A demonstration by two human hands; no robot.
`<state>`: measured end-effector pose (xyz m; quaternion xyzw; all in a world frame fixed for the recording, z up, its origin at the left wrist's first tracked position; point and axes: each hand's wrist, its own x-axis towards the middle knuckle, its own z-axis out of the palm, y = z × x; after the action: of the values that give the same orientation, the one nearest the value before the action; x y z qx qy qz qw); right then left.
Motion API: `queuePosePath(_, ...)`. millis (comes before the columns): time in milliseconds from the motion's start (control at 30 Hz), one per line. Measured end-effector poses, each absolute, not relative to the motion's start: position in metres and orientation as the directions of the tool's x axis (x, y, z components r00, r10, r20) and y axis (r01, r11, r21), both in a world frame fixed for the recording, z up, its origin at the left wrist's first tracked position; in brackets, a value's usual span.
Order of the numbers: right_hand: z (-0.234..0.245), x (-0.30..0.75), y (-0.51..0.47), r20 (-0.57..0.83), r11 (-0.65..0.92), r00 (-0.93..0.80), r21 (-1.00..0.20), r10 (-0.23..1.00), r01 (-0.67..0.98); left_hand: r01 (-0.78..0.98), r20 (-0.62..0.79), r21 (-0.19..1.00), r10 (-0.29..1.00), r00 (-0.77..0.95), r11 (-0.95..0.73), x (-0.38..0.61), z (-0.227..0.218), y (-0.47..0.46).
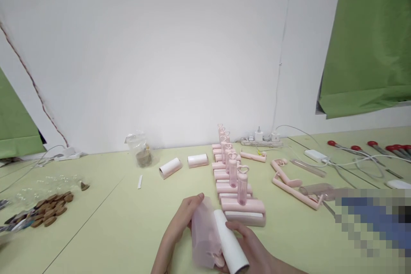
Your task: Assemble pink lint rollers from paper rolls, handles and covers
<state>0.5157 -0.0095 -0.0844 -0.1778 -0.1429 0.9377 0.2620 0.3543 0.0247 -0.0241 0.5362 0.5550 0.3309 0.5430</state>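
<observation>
At the bottom centre both my hands hold a lint roller over the pale green table (105,222). My left hand (176,231) is closed on its translucent pink cover (204,235). My right hand (253,248) grips the white paper roll (229,244) from underneath. Just beyond them a row of several assembled pink lint rollers (233,180) runs away toward the wall, handles standing up.
Two loose white rolls (170,167) (198,160) lie left of the row, with pink handles (289,184) to its right. A power strip (261,140) and cables sit by the wall. Brown corks (48,212) lie at left, red-handled tools (369,147) at right.
</observation>
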Motion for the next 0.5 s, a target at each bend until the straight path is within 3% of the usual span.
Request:
queuePosePath(233,-0.075,0.517,-0.016,-0.216,-0.869,-0.845,-0.202,0.488,-0.451,0.096,-0.131,0.987,0.991,0.002,0.131,0.338,-0.024,0.033)
queuePosePath(367,-0.078,0.517,-0.016,-0.166,-0.851,-0.848,-0.264,0.504,-0.454,0.013,0.004,1.000,0.981,-0.193,-0.002,0.327,-0.033,0.044)
queuePosePath(500,-0.079,0.517,-0.016,-0.170,-0.843,-0.850,-0.322,0.498,-0.430,0.096,0.086,0.993,0.983,-0.162,-0.071,0.321,-0.046,0.052)
